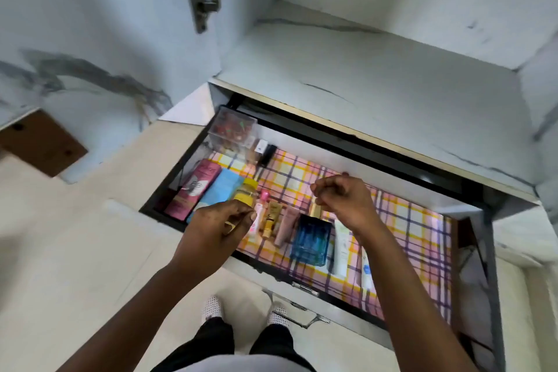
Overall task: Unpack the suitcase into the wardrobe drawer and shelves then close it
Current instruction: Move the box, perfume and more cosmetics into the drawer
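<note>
A: Left hand (216,228) fingers curled over the drawer (471,266), seem to pinch the pink-capped tube (260,214); contact is blurred, can't confirm. Right hand (344,202) loosely fisted above the liner, holding nothing I can see.

B: Where's the rest?

A: All in the open drawer: yellow jar (246,192), small tubes, blue glass bottle (311,240), white tube (341,246). Suitcase isn't in view.

B: Handling?

A: Tubes look light and soft, so pinch mid-body. Blue bottle is probably heavy, slick and breakable. Grip its flat sides with the whole hand.
</note>
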